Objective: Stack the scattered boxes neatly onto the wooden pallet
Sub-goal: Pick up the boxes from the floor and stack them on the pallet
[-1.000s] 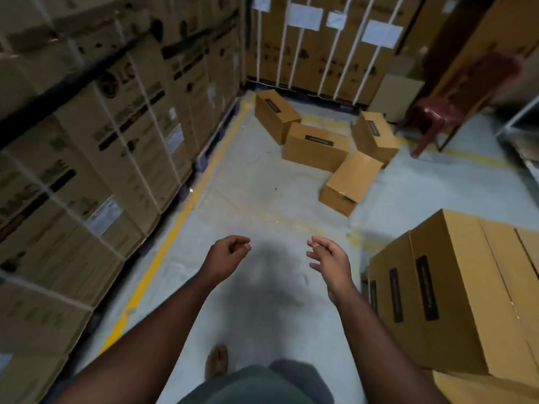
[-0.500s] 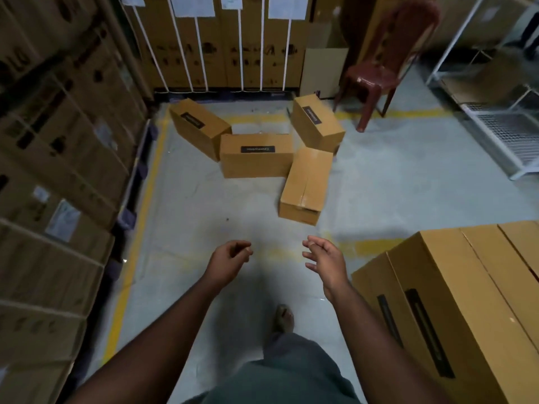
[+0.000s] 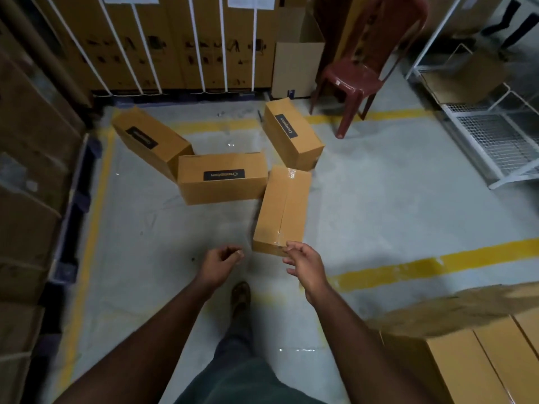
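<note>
Four scattered boxes on floor near its far edge; nearest box (image 3: pixel 282 209) lies lengthwise, taped seam up; left hand (image 3: pixel 219 262) loosely curled, holding nothing; right hand (image 3: pixel 304 263) fingers spread, relaxed, empty, just before nearest box's near end; stacked boxes (image 3: pixel 478 365) at right near corner.

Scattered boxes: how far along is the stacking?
Done: some boxes already sit stacked at lower right; the pallet under them is not visible. In hand: nothing; the left hand and right hand are empty, reaching toward the nearest box. Left: four boxes on the floor, that one plus the label-up box, the left box and the box by the chair.
</note>
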Demonstrator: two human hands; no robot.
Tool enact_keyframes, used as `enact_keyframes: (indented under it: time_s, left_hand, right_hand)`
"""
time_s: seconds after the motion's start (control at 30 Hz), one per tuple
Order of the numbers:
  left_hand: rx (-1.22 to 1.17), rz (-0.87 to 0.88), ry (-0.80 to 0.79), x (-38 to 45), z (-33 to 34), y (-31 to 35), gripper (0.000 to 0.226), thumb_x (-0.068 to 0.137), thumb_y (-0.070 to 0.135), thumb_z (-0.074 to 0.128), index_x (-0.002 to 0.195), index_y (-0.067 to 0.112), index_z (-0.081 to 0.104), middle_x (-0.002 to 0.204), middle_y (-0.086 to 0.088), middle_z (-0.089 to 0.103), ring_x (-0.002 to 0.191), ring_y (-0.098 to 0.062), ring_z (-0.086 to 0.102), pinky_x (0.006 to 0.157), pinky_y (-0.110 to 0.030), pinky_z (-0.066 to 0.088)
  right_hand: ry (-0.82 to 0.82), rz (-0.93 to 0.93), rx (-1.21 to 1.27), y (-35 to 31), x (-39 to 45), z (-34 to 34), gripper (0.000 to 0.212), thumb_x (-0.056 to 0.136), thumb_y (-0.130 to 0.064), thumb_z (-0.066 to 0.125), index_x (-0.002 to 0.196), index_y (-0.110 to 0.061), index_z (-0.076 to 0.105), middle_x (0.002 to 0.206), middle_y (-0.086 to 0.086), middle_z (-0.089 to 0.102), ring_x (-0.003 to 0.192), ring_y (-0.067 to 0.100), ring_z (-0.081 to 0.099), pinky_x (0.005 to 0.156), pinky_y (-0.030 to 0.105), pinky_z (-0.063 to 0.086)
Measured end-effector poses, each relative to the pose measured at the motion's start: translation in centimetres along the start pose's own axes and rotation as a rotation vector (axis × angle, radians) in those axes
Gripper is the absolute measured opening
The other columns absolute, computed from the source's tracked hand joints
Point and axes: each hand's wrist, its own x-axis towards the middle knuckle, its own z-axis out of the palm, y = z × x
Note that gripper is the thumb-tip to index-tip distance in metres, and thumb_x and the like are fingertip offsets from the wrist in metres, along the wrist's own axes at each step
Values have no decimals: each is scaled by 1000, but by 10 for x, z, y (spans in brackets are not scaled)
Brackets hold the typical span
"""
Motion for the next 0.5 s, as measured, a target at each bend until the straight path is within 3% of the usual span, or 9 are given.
enact_keyframes:
  time_s: [0.13, 0.27, 0.37, 0.5]
  left_hand:
    - [61, -38, -48, 102, 5, 0, 17, 100, 15, 67, 116, 17, 73, 99, 3, 75, 90, -5, 71, 81, -22, 54]
    - [97, -167, -101, 197, 20, -25, 13, 101, 26, 66, 112, 24, 73, 99, 2, 77, 92, -14, 72, 78, -27, 54]
    - [114, -220, -98, 278, 45, -71, 10, 100, 28, 67, 102, 38, 70, 95, 6, 76, 89, -5, 72, 72, -19, 56]
    - [161, -325, -98, 392, 95, -163, 29, 95, 30, 74, 122, 24, 66, 113, 4, 71, 108, -17, 67, 82, -24, 51]
  right_hand:
    - [41, 70, -14, -12, 92, 16, 10, 103, -24, 64, 105, -28, 73, 108, -1, 76, 97, 18, 74, 73, 28, 57]
    - [86, 179, 36, 5, 183, 26, 10, 103, -25, 65, 108, -27, 72, 109, -3, 78, 99, 21, 75, 75, 30, 57]
    - [103, 271, 88, 45, 268, 36, 12, 102, -22, 65, 113, -25, 71, 109, -1, 78, 103, 25, 74, 77, 34, 57]
    - [121, 369, 150, 127, 394, 54, 26, 100, -22, 68, 125, -23, 68, 119, 1, 73, 108, 20, 70, 85, 37, 58]
